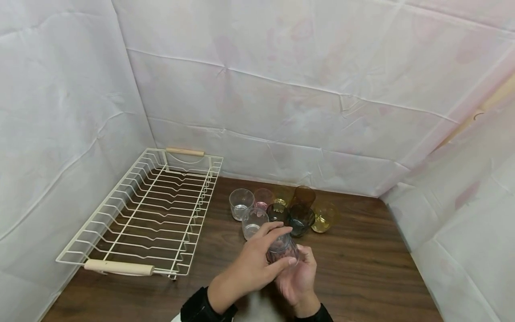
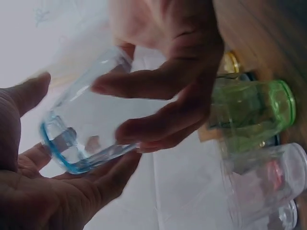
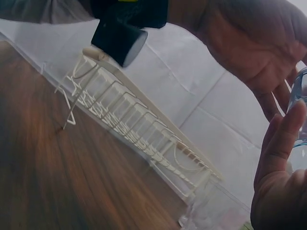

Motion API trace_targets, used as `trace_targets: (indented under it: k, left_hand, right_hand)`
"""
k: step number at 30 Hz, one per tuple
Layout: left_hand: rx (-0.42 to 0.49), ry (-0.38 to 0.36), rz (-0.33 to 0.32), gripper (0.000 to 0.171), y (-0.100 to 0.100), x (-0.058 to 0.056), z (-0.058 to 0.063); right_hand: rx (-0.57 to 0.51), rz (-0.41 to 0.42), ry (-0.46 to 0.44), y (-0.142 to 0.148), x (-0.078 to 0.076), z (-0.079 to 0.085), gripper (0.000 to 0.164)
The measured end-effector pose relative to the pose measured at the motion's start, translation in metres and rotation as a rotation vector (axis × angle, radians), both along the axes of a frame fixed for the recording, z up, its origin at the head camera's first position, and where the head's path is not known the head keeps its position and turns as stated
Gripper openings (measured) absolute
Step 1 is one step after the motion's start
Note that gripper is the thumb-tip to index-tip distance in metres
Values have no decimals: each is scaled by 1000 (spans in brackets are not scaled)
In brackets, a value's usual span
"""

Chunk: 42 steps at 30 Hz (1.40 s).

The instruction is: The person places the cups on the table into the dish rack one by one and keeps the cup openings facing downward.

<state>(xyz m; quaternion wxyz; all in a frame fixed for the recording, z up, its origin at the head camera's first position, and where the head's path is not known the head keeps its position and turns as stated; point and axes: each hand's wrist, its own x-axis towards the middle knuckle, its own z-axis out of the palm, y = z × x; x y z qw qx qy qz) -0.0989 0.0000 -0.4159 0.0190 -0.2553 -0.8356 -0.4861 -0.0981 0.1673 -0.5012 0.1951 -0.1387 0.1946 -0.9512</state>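
Both hands hold a clear drinking glass (image 1: 283, 251) tilted, low in the middle of the head view. My left hand (image 1: 257, 259) grips it from the left, thumb on the near side and fingers reaching over the upper end. From below and the right, my right hand (image 1: 298, 279) holds it. In the left wrist view the glass (image 2: 86, 120) shows a thick bluish base close to my left hand (image 2: 53, 191), with the curled fingers of my right hand (image 2: 168, 86) round the other end. The right wrist view catches only its edge.
Beyond the hands several glasses stand bunched on the wooden table (image 1: 362, 250): clear (image 1: 241, 204), pink (image 1: 263, 199), amber (image 1: 303, 197), dark (image 1: 301, 220) and yellow (image 1: 323, 218). A cream wire dish rack (image 1: 138, 203) with wooden handles stands left. White sheets (image 1: 257, 107) hang around the table.
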Motion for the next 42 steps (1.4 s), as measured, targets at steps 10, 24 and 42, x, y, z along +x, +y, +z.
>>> trace_targets:
  k: [10, 24, 42]
  left_hand:
    - [-92, 68, -5, 58, -1, 1, -1]
    - [-169, 133, 83, 69, -14, 0, 10]
    - [-374, 240, 519, 77, -113, -38, 57]
  right_hand:
    - [-27, 23, -45, -3, 3, -1, 42]
    - [52, 2, -44, -8, 4, -2, 55]
    - [1056, -692, 1, -2, -14, 15, 28]
